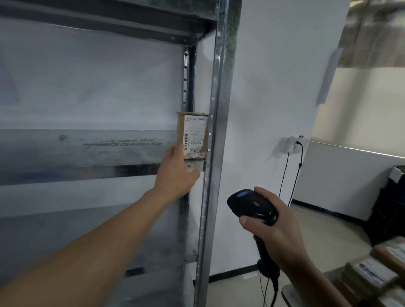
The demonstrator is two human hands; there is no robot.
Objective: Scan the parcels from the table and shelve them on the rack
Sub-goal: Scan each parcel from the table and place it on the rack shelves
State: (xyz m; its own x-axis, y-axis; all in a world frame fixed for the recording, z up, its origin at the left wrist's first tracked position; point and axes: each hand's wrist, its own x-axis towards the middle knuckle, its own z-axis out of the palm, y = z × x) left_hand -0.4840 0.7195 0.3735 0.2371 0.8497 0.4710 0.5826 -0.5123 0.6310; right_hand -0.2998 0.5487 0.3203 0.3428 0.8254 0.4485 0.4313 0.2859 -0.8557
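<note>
My left hand (176, 173) pinches the small cardboard parcel (193, 135) at its lower edge, standing upright on the rack (217, 130) shelf beside the post. It seems light and stiff. My right hand (274, 228) grips the scanner (252, 205).

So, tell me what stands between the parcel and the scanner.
The rack's upright post stands between the parcel and the scanner, seen in the head view.
</note>
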